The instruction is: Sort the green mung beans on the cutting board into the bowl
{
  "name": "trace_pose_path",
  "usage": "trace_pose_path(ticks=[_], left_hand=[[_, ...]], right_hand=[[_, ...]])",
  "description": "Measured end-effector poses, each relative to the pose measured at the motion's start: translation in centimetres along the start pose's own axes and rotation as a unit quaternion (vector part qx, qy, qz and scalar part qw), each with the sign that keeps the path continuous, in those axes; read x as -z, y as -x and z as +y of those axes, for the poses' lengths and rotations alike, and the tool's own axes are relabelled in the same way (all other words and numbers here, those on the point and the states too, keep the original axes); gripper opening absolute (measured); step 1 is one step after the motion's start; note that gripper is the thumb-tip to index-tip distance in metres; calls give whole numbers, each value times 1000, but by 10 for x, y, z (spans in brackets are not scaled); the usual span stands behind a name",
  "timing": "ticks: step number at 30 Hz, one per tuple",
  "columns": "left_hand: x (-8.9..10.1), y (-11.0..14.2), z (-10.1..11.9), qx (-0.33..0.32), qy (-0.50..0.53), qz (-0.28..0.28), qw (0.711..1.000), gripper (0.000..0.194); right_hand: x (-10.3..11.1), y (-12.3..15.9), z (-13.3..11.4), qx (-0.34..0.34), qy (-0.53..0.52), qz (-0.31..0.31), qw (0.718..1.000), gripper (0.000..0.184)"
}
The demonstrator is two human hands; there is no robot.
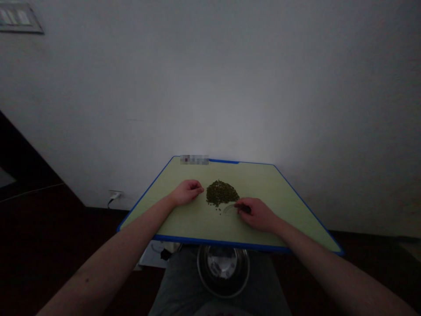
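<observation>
A pale green cutting board (210, 210) with a blue rim lies flat in front of me. On it sits a low heap of small dark green beans (221, 193), with a few strays below it. My left hand (187, 192) rests on the board in a loose curl, fingertips almost at the heap's left side. My right hand (255, 213) lies just below and right of the heap, its fingers pinched on a small dark object (245, 209). A faint clear round thing (230, 210) lies under those fingertips, partly hidden by them.
A steel bowl (223, 270) sits on my grey-clad lap (184, 285) just below the board's near edge. A white object (158, 254) shows under the board's left side. Behind stands a pale wall (210, 87) with a plugged-in socket (115, 196).
</observation>
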State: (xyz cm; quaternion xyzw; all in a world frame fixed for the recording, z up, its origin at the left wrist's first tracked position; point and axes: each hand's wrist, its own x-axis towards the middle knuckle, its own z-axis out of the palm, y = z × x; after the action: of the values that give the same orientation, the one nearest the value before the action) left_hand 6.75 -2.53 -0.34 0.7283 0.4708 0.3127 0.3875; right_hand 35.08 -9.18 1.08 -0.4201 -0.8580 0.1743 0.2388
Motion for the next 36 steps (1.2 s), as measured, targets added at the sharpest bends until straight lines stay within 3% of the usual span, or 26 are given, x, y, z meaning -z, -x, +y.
trace_pose_path(ticks=[13, 36], left_hand=[[1, -1, -3, -13, -23, 5, 1000, 32], [0, 0, 2, 3, 5, -1, 1000, 31]], right_hand=[[-15, -18, -10, 22, -57, -40, 997, 25], [-6, 28, -26, 9, -99, -92, 991, 23]])
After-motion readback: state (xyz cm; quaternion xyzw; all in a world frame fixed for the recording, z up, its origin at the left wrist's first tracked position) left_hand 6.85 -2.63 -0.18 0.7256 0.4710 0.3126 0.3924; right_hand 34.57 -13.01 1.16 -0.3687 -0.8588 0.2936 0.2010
